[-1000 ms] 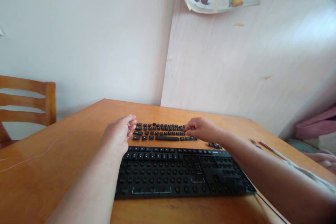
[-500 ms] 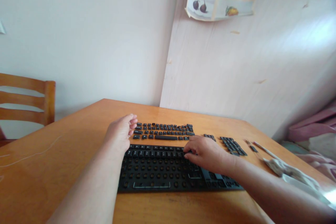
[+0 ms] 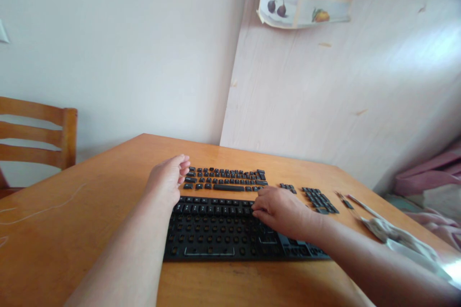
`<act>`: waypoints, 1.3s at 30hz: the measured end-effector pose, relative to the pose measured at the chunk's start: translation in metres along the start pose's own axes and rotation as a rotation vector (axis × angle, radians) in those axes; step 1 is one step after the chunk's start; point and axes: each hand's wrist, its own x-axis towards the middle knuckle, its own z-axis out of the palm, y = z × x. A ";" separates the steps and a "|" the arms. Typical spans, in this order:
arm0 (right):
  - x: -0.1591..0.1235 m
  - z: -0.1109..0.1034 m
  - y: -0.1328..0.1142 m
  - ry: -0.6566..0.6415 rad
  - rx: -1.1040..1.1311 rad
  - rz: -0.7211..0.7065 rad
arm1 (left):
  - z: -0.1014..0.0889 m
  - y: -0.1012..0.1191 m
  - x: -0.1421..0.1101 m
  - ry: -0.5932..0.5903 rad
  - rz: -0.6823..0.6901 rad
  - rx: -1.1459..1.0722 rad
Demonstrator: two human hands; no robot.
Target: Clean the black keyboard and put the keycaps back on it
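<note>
A black keyboard (image 3: 216,240) lies on the wooden table, with keycaps on its top rows and bare key sockets in the rows below. My right hand (image 3: 275,206) rests on the right part of the capped rows, its fingers bent together and pressed down; what they pinch is hidden beneath them. Over the keyboard's far left corner is my left hand (image 3: 166,180), fingers curled in, and whatever they may hold does not show. Just beyond the keyboard lie rows of loose black keycaps (image 3: 230,181), with a long space bar (image 3: 228,187) in the nearest row.
To the right sit a small keycap group (image 3: 288,188) and a larger one (image 3: 319,200). Farther right are a thin tool (image 3: 345,201), a pen-like stick (image 3: 362,206) and a crumpled cloth (image 3: 396,235). A white thread (image 3: 50,210) lies at left, near a wooden chair (image 3: 68,139).
The view has shifted slightly. Both hands keep nearly the same places and poses, the right one still pressing at the capped rows.
</note>
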 end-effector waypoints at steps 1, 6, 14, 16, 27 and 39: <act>0.000 0.000 -0.001 0.000 -0.011 0.000 | 0.000 0.000 0.000 0.000 0.001 0.002; 0.000 0.000 -0.006 -0.002 -0.045 0.009 | 0.000 0.000 0.001 0.004 0.003 0.010; -0.001 0.004 -0.011 -0.008 -0.088 0.034 | -0.001 0.000 0.000 -0.009 -0.001 -0.004; -0.001 0.004 -0.011 0.002 -0.068 0.044 | -0.001 0.001 -0.001 -0.009 -0.003 -0.002; 0.015 -0.003 0.064 0.159 0.090 0.278 | 0.000 0.002 0.000 0.002 -0.004 0.003; 0.057 0.028 0.150 0.102 0.109 0.531 | -0.002 0.000 0.005 0.008 -0.001 0.018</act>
